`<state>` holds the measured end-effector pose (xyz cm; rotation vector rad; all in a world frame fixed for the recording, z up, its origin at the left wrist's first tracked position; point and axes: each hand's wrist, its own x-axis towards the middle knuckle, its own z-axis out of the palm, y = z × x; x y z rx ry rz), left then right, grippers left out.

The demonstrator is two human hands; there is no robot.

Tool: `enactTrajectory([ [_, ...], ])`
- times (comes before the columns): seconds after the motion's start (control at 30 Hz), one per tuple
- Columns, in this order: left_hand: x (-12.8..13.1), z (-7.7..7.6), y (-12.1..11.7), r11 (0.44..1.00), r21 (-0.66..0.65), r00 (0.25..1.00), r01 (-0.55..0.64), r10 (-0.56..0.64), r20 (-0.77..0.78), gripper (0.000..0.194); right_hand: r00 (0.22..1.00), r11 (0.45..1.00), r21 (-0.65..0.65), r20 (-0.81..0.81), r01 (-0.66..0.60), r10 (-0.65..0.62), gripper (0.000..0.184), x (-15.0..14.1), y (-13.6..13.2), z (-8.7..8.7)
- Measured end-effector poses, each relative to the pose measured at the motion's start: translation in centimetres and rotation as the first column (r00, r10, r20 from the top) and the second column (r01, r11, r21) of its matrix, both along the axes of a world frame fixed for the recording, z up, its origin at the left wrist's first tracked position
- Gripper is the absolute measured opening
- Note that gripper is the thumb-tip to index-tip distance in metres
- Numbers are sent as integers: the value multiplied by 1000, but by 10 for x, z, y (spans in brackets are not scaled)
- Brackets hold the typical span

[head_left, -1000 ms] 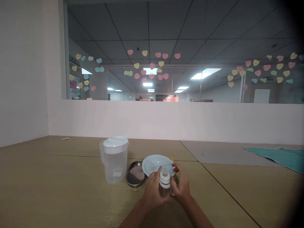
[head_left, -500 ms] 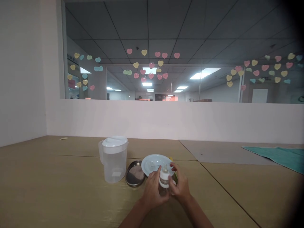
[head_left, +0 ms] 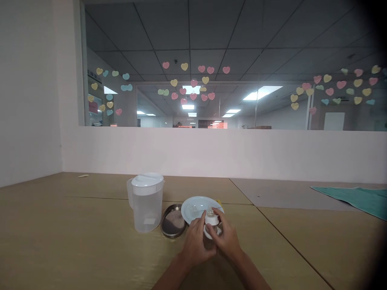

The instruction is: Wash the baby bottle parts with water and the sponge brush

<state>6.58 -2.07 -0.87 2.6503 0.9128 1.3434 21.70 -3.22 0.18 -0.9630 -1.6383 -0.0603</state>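
Both of my hands are around a baby bottle (head_left: 211, 220) with a white screw ring, a clear teat on top and a white handle piece at its neck. My left hand (head_left: 195, 241) wraps the left side of the bottle, covering much of its body. On the right, my right hand (head_left: 228, 237) has its thumb and fingers closed about the white ring. The bottle stands upright in front of a pale blue plate (head_left: 189, 201), which holds a small clear item (head_left: 192, 209). The bottle's base is hidden by my hands.
A lidded clear plastic pitcher (head_left: 147, 207) stands left on the wooden table (head_left: 90, 241). Between it and the plate sits a round metal dish (head_left: 173, 221). A green cloth (head_left: 359, 199) lies far right. Behind rises a wall (head_left: 211, 153) with a window.
My right hand has shifted from the bottle's handle side, its fingers now closer around the white ring. The handle piece appears turned. My left hand stays on the bottle.
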Motion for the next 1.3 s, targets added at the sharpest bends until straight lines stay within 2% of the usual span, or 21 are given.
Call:
enactTrajectory([
  [0.1,1,1,-1,1000,-23,1000,-14,13,-8,99,984,1000,-3,-177,15,-16,43,0,2,2],
  [0.17,1,2,-2,999,-40,1000,-17,16,-17,100,944,1000,-14,-328,-19,13,44,0,5,5],
  [0.27,0,4,-4,998,-63,1000,-19,17,-25,99,799,973,-64,-585,-221,143,55,-1,8,11],
  [0.4,0,7,-5,996,-84,1000,-19,17,-24,98,487,830,-95,-844,-549,226,68,3,10,18],
  [0.5,0,6,-4,996,-85,1000,-13,12,-16,100,355,708,-76,-899,-702,256,63,9,7,23],
  [0.6,0,4,-4,996,-84,1000,-15,14,-2,102,330,618,-74,-891,-783,311,55,15,1,28],
  [0.83,1,8,-6,998,-66,1000,-10,10,-1,98,385,465,-193,-849,-864,363,61,24,-6,33],
  [0.9,0,8,-6,998,-68,1000,-6,6,0,99,381,467,-188,-851,-864,362,61,24,-6,31],
  [1.03,0,6,-5,997,-78,1000,-14,14,-4,99,327,552,-87,-877,-829,353,57,24,-2,29],
  [1.3,-1,7,-6,998,-58,1000,-3,3,-3,93,69,608,177,-931,-774,359,44,34,9,23],
])
